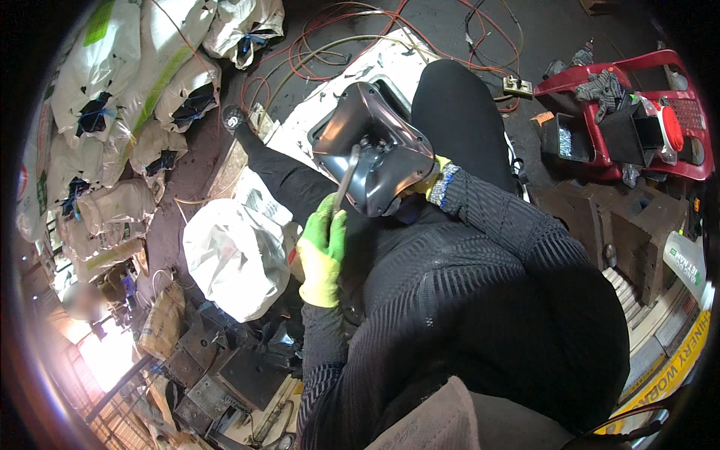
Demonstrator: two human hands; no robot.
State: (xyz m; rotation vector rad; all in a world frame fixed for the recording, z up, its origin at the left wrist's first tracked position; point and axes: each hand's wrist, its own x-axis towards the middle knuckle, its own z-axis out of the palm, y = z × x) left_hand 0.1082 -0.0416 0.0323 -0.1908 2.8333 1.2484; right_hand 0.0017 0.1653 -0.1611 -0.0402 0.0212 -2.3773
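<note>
View: head camera looking down on a seated person in dark ribbed sleeves and dark trousers, legs stretched over the floor [540, 30].

Left hand [323, 251]: in a green and yellow glove, closed round the lower end of a slim grey metal tool [346, 178]; the fingers are wrapped about the shaft, not spread.

Metal tool: rises from the left fist and its upper end lies against the inner face of the moulded part, near that part's middle.

Right hand [433, 182]: in a yellow and blue-flecked glove, mostly hidden behind the part; it grips the part's right edge, fingers curled round the rim as far as can be seen.

Moulded part [373, 150]: dark grey, glossy, shell-shaped with a raised rim, held up over the lap and thighs, hollow side toward the camera.

Stage of work: the tool appears to be working the part's inner surface; no finished pieces are identifiable, so how much is done cannot be told.

Left of the legs: a white plastic sack [234, 256] on the floor, with more filled white sacks [142, 82] stacked toward the floor's left edge.

Far side: red and orange cables [330, 37] looped on the floor.

Right edge: a red plastic crate [637, 112] holding dark boxes and grey gloves.
</note>
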